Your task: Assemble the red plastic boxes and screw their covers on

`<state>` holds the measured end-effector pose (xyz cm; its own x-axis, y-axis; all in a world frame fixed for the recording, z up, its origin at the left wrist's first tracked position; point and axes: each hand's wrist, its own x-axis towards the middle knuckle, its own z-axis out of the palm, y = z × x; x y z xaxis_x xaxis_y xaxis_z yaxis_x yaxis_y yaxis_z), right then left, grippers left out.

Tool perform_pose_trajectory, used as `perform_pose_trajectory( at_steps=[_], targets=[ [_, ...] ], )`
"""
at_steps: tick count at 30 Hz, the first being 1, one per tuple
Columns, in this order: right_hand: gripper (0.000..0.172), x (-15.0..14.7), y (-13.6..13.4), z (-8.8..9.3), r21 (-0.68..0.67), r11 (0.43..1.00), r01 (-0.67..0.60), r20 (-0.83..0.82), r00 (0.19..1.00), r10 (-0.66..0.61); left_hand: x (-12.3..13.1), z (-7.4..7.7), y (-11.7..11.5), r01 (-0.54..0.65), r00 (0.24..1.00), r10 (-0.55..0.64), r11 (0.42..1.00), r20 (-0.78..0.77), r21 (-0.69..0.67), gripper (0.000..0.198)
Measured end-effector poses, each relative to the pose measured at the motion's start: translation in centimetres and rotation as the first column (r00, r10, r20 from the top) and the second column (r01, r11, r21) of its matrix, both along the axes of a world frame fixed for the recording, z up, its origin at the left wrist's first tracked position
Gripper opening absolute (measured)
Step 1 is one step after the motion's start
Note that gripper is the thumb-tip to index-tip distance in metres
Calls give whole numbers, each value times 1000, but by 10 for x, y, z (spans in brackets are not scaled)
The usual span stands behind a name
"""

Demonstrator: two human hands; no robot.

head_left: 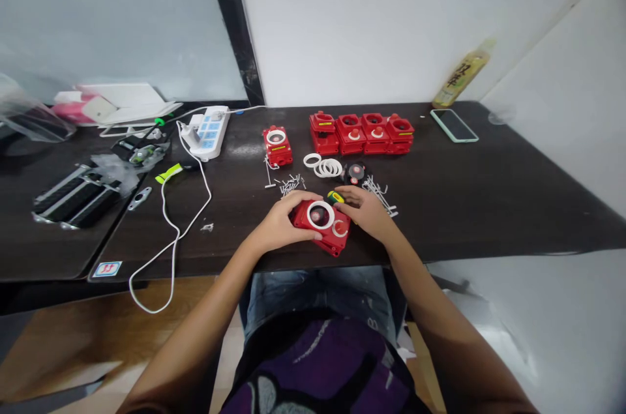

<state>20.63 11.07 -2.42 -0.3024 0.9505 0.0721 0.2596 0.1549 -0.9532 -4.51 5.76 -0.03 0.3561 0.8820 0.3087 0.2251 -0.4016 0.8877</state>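
Note:
My left hand (291, 221) is closed round the left side of a red housing (332, 239) with a white ring (321, 214) round a dark round window. The housing sits near the table's front edge, turned at an angle. In my right hand (364, 208) is a small yellow-and-green screwdriver handle (335, 197), pinched between the fingers just beyond the housing's far edge; its tip is hidden. Close by lie a pile of small screws (292, 184), several loose white rings (327, 167), black round parts (355, 171) and thin metal rods (379, 192).
Several red housings (362, 133) stand in a row at the back, and another (277, 145) with a white ring stands left of them. A power strip (210, 132) with a white cable (210, 189) is on the left. A phone (454, 125) and a bottle (460, 79) are back right.

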Motion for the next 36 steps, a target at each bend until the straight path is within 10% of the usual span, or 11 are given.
perform_pose_trajectory(
  at_steps=[10,22,30,36],
  targets=[
    [37,-3,-4,-2,330,944,-15,283,956,-83,-16,-10,7,-242,801,270,962,534,-124,74],
    [20,-2,-35,37,508,858,-77,270,960,-74,-62,-27,-35,-719,680,709,694,186,-14,48],
    [44,-29,-64,35,536,825,-177,392,918,-58,-78,-22,-52,-492,848,503,864,-166,104,25],
    [26,-36,-54,25,595,768,-238,424,904,-48,-74,-22,-50,-390,874,415,909,-254,145,30]
  ],
)
